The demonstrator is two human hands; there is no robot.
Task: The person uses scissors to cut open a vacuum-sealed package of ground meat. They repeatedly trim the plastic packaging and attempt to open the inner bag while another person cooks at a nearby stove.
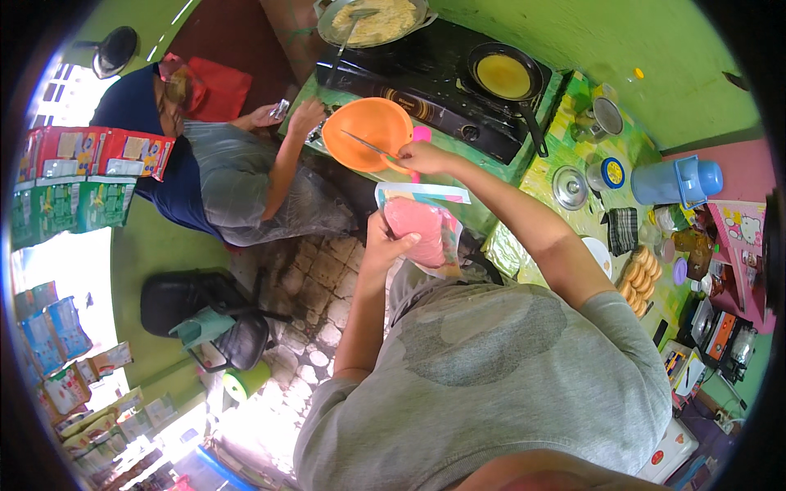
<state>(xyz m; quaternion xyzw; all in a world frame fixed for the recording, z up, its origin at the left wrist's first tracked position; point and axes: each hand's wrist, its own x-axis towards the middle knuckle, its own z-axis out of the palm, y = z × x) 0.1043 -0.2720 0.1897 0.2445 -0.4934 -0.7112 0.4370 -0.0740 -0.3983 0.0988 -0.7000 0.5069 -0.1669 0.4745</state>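
My left hand (384,242) grips a plastic packet (417,230) in front of my waist. Its side facing me looks pink, and a white and printed strip runs along its top edge. In my right hand (425,158) are orange-handled scissors (393,163), their blades pointing left over the mouth of an orange plastic bowl (368,126). The bowl rests at the counter's front edge, before the stove. Something bright pink (421,134) shows beside the bowl, partly hidden by my right hand.
Behind the bowl, a black gas stove (424,80) carries a frying pan (506,73) with yellow contents and a large wok (374,21). To the left another person (233,172) holds a small foil piece. A blue thermos (675,181) and bread rolls (638,279) are on the right-hand table.
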